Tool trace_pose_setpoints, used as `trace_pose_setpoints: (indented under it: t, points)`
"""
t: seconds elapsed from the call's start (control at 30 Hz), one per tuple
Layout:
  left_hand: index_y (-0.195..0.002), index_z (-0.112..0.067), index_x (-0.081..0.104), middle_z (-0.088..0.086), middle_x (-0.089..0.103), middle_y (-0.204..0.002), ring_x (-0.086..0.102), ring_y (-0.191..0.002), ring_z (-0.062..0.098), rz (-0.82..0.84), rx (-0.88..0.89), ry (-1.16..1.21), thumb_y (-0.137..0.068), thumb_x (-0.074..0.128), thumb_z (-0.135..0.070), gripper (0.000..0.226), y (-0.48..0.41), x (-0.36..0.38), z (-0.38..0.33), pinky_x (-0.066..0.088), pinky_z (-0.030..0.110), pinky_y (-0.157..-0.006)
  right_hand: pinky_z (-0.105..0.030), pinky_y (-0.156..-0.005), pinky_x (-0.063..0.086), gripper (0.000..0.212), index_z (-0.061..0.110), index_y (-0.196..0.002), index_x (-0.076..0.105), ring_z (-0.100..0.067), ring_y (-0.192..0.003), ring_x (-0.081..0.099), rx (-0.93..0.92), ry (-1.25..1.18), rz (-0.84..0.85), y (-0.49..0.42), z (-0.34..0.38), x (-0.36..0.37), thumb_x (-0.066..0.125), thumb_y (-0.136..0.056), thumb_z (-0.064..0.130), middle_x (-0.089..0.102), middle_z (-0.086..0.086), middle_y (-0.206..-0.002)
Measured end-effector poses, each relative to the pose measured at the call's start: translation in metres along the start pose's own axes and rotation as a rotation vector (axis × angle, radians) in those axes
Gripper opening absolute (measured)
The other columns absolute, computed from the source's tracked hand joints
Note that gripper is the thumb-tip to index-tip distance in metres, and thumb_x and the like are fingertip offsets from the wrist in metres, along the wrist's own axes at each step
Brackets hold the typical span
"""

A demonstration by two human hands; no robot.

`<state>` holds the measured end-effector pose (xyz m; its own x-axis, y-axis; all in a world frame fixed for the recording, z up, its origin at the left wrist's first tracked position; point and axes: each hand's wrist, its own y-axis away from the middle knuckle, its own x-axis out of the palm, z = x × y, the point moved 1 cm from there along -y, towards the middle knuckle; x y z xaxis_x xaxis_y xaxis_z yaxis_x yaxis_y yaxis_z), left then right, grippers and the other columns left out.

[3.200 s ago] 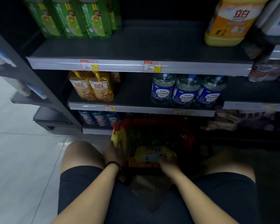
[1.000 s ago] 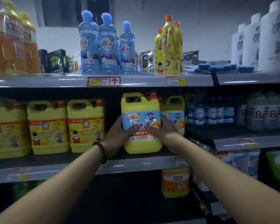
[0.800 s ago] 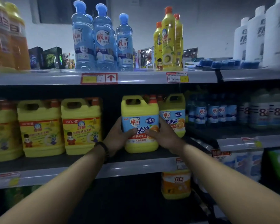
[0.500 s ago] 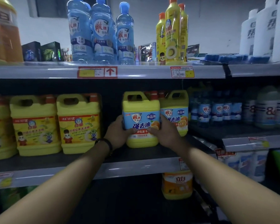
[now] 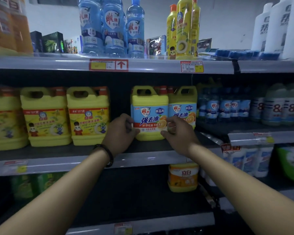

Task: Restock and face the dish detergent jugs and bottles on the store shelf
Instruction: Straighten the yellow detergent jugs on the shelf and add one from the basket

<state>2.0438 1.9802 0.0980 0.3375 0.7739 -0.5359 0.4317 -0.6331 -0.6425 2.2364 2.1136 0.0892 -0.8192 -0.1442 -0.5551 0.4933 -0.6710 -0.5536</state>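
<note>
A yellow dish detergent jug (image 5: pixel 149 106) with a blue label stands upright on the middle shelf (image 5: pixel 143 160), close beside a matching jug (image 5: pixel 185 106) on its right. My left hand (image 5: pixel 120 133) sits at the jug's lower left corner and my right hand (image 5: pixel 177 133) at its lower right corner. Both hands have loosely curled fingers. The fingertips lie against the jug's front edges and are not wrapped round it. Left of a gap, other yellow jugs (image 5: pixel 87 116) with yellow labels stand in a row.
The top shelf (image 5: pixel 159 65) carries blue bottles (image 5: pixel 112 26), tall yellow bottles (image 5: pixel 183 28) and white bottles (image 5: pixel 275 26). Blue-labelled bottles (image 5: pixel 224 106) fill the shelf to the right. An orange jug (image 5: pixel 182 177) stands on the lower shelf beneath my right wrist.
The jug came up from the basket on the floor and was set on the middle shelf beside its twin. My hands have slackened their grip and drawn back to its lower corners.
</note>
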Motion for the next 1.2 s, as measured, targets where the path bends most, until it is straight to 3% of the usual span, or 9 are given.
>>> trace_pose_setpoints:
  t: [0.17,0.23,0.5,0.6,0.73,0.83,0.97,1.1,1.2]
  points:
    - [-0.092,-0.024,0.065,-0.008,0.066,-0.077,0.063,-0.072,0.01,-0.111,0.107,0.061,-0.085,0.087,-0.033,0.025,0.095,-0.019,-0.003,0.048,0.016,-0.062,-0.033,-0.082,0.056,0.025,0.024,-0.116,0.067,-0.019,-0.092,0.068,0.003,-0.16,0.101,0.064,0.013,0.001,0.079,-0.094,0.022,0.069,-0.008,-0.104]
    - [-0.09,-0.026,0.065,-0.011,0.067,-0.076,0.063,-0.071,0.007,-0.126,0.117,0.051,-0.086,0.085,-0.034,0.023,0.141,-0.019,0.011,0.048,0.017,-0.064,-0.03,-0.079,0.057,0.019,0.026,-0.111,0.07,-0.012,-0.089,0.07,0.002,-0.162,0.111,0.098,0.011,0.004,0.079,-0.094,0.024,0.073,-0.001,-0.098]
    - [-0.086,-0.035,0.062,-0.017,0.067,-0.073,0.065,-0.073,-0.001,0.345,-0.233,-0.034,-0.088,0.082,-0.042,0.021,0.337,0.047,0.107,0.047,0.018,-0.064,-0.012,-0.077,0.053,0.017,0.032,-0.109,0.072,0.003,-0.094,0.069,0.242,-0.177,0.434,0.26,-0.043,0.073,0.08,-0.094,0.03,0.075,0.012,-0.1]
    - [-0.088,-0.037,0.061,-0.017,0.067,-0.087,0.069,-0.087,0.008,0.604,-0.291,-0.132,-0.091,0.077,-0.043,0.017,0.4,0.075,0.127,0.044,0.03,-0.071,-0.013,-0.081,0.051,0.019,0.028,-0.112,0.073,0.001,-0.101,0.069,0.342,-0.166,0.532,0.315,-0.071,0.11,0.079,-0.094,0.032,0.076,0.011,-0.108]
    - [-0.104,-0.029,0.071,-0.009,0.068,-0.102,0.066,-0.099,0.016,0.919,-0.432,-0.188,-0.097,0.068,-0.045,0.018,0.473,0.106,0.149,0.047,0.031,-0.077,-0.021,-0.086,0.047,0.022,0.022,-0.116,0.074,-0.008,-0.104,0.067,0.48,-0.084,0.59,0.388,-0.121,0.156,0.077,-0.095,0.028,0.075,0.007,-0.113]
    - [-0.134,-0.028,0.067,-0.003,0.064,-0.136,0.061,-0.127,0.022,1.099,-0.527,-0.186,-0.096,0.07,-0.047,0.043,0.517,0.126,0.165,0.049,0.027,-0.095,-0.029,-0.083,0.053,0.02,0.026,-0.116,0.07,-0.013,-0.101,0.067,0.681,-0.028,0.68,0.444,-0.161,0.183,0.073,-0.097,0.032,0.07,0.007,-0.109]
    - [-0.14,-0.034,0.062,0.001,0.06,-0.147,0.061,-0.129,0.024,1.286,-0.599,-0.194,-0.085,0.061,-0.06,0.062,0.549,0.161,0.174,0.052,0.039,-0.11,-0.027,-0.077,0.05,0.024,0.018,-0.119,0.066,-0.018,-0.1,0.063,0.877,0.002,0.676,0.515,-0.2,0.206,0.071,-0.097,0.023,0.067,0.0,-0.11]
    - [-0.158,-0.048,0.031,0.006,0.029,-0.169,0.03,-0.155,0.038,1.366,-0.493,-0.375,-0.082,0.054,-0.077,0.084,0.569,0.205,0.168,0.03,0.05,-0.127,-0.029,-0.086,0.05,0.015,0.025,-0.116,0.06,-0.018,-0.102,0.06,1.044,0.033,0.777,0.556,-0.227,0.21,0.062,-0.101,0.02,0.067,-0.003,-0.121]
    - [-0.165,-0.049,0.012,0.014,0.005,-0.175,0.003,-0.161,0.046,1.398,-0.482,-0.403,-0.091,0.057,-0.073,0.09,0.571,0.226,0.151,0.01,0.059,-0.131,-0.034,-0.087,0.057,0.018,0.028,-0.118,0.06,-0.019,-0.102,0.065,1.041,0.023,0.784,0.556,-0.24,0.206,0.063,-0.101,0.026,0.065,0.001,-0.114]
